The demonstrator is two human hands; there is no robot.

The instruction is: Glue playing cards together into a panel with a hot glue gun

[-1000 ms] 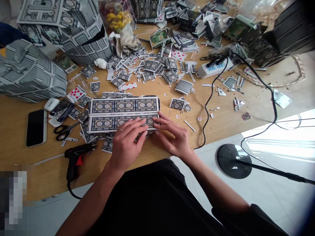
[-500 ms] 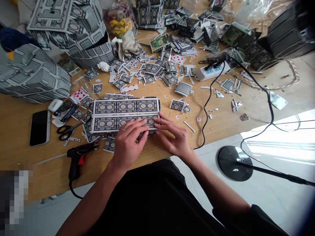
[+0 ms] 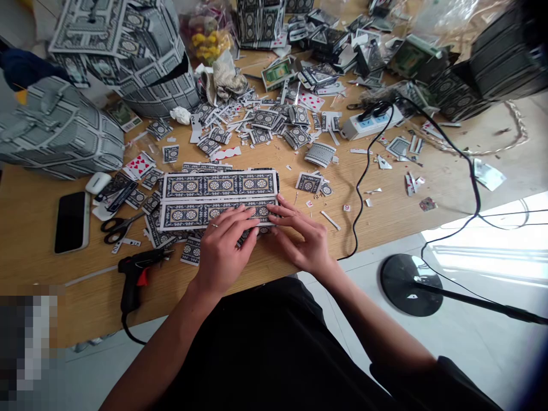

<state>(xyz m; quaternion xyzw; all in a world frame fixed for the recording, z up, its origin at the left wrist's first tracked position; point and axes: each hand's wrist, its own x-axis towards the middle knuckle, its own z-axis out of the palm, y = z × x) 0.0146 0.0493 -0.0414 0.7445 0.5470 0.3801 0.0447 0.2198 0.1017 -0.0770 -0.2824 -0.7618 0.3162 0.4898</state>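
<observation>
A panel of joined playing cards (image 3: pixel 184 185), two rows with patterned backs up, lies on other card pieces near the table's front edge. My left hand (image 3: pixel 226 234) rests on its lower row, fingers stretched over the cards and thumb out to the right. At the panel's right end is my right hand (image 3: pixel 302 234), fingertips lying on the lower right corner and thumb by the bottom edge. Neither hand is wrapped round anything. The cards under my fingers are partly hidden.
Left of the panel are a black glue gun (image 3: pixel 135 274), scissors (image 3: pixel 115 228) and a phone (image 3: pixel 72 222). Woven card baskets (image 3: pixel 64 131) stand at the back left. Cut cards (image 3: pixel 263 120) litter the middle. A power strip (image 3: pixel 372 123) trails a black cable down the right side.
The view has shifted very slightly. Both hands and the card panel look the same as before.
</observation>
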